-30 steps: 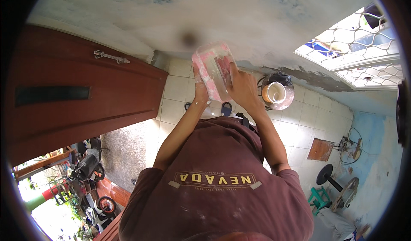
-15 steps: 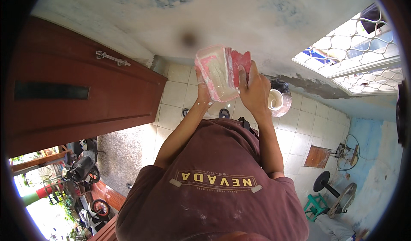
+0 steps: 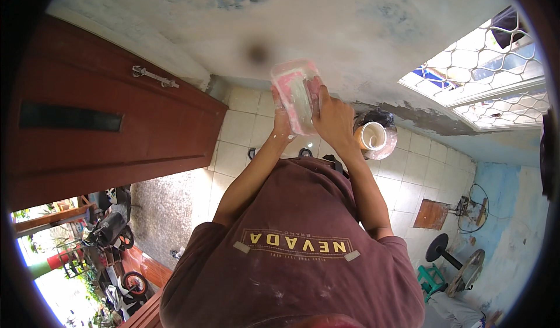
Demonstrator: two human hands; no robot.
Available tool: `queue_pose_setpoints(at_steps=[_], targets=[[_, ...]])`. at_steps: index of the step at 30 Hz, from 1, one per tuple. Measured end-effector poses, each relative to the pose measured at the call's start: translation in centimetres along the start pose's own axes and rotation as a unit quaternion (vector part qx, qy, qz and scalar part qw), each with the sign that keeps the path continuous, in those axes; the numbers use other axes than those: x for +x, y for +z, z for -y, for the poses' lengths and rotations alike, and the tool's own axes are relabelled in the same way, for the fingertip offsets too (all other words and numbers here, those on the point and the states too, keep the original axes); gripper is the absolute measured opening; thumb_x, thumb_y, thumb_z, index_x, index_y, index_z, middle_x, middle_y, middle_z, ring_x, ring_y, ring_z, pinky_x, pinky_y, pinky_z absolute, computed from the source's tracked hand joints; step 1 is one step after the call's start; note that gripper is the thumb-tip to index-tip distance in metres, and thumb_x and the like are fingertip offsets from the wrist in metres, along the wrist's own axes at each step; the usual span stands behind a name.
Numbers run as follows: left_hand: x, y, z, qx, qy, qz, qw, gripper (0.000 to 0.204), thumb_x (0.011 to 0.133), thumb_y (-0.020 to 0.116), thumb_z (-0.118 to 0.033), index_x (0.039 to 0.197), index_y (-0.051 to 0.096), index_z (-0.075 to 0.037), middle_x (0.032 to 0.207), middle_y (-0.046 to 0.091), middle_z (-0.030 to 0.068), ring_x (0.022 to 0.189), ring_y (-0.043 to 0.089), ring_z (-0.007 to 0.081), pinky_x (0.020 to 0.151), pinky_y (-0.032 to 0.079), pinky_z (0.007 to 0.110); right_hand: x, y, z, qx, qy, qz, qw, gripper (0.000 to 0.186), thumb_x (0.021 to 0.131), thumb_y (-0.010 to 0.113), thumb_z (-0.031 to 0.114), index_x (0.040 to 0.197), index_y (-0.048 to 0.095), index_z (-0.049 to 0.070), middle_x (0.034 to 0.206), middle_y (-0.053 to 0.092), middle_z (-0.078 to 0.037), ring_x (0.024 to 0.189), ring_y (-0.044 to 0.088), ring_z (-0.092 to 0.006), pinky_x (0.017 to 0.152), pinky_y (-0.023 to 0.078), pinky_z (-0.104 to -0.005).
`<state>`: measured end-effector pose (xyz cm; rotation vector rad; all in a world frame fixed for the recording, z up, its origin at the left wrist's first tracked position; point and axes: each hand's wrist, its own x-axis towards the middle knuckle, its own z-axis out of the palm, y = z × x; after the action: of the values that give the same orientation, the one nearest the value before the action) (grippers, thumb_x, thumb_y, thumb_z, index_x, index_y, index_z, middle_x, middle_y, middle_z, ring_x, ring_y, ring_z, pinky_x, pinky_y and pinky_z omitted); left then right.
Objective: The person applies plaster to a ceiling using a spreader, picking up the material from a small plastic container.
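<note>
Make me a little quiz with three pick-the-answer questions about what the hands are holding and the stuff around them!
1. Where is the white bucket?
A. On the tiled floor by the wall, on the person's right
B. Hanging on the door
C. On top of the stool

2. What colour is the big door?
A. Blue
B. Reddish brown
C. Yellow

3. How is the pink-smeared clear plastic tub being held?
A. Lying alone on the floor
B. By one hand only
C. By both hands, the left hand under its left side and the right hand on its right side

Answers:
1 A, since the bucket sits on the pale tiles next to the wall.
2 B, since the door with the metal handle is reddish brown.
3 C, since a hand clasps the tub on each side, in front of the wall.
</note>
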<state>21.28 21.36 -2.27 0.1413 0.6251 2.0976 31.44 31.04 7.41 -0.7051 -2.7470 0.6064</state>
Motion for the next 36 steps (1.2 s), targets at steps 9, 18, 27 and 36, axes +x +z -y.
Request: queue_pose_setpoints(at_steps=[9, 18, 27, 36], targets=[[-0.2, 0.4, 0.1, -0.010, 0.000, -0.019, 1.000, 0.084, 0.098, 0.028, -0.075, 0.154, 0.034, -0.013, 0.149, 0.049, 0.0119, 0.135, 0.051, 0.0292, 0.113, 0.045, 0.047, 0.1, -0.1, 1.3, 0.004, -0.014, -0.033, 0.999, 0.025, 0.095, 0.056, 0.019, 0.114, 0.052, 0.002, 0.069, 0.066, -0.022, 0.065, 0.067, -0.0440, 0.058, 0.051, -0.0548], [-0.5, -0.2, 0.1, 0.028, -0.002, -0.002, 1.000, 0.087, 0.097, 0.026, -0.078, 0.155, 0.034, -0.014, 0.150, 0.048, 0.0111, 0.134, 0.052, 0.0287, 0.113, 0.045, 0.046, 0.2, 0.0, 1.0, 0.020, -0.017, -0.026, 0.999, 0.027, 0.093, 0.057, 0.019, 0.114, 0.053, 0.002, 0.068, 0.066, -0.024, 0.066, 0.067, -0.0444, 0.060, 0.051, -0.0564], [-1.2, -1.2, 0.1, 0.023, -0.027, -0.017, 0.999, 0.092, 0.095, 0.030, -0.079, 0.157, 0.029, -0.011, 0.153, 0.044, 0.0118, 0.137, 0.048, 0.0291, 0.115, 0.042, 0.046, -0.6, 0.4, 0.7, 0.032, 0.002, 0.009, 0.999, 0.027, 0.098, 0.054, 0.022, 0.115, 0.055, 0.001, 0.070, 0.066, -0.024, 0.067, 0.066, -0.0456, 0.061, 0.050, -0.0551], [-1.9, -1.7, -0.6, 0.047, -0.028, -0.014, 0.998, 0.092, 0.094, 0.032, -0.080, 0.156, 0.031, -0.011, 0.152, 0.046, 0.0135, 0.137, 0.049, 0.0301, 0.114, 0.044, 0.047, -1.6, 1.4, 0.4, -0.017, -0.035, 0.009, 0.999, 0.028, 0.096, 0.056, 0.020, 0.118, 0.056, 0.003, 0.070, 0.067, -0.022, 0.067, 0.067, -0.0433, 0.061, 0.051, -0.0531]])
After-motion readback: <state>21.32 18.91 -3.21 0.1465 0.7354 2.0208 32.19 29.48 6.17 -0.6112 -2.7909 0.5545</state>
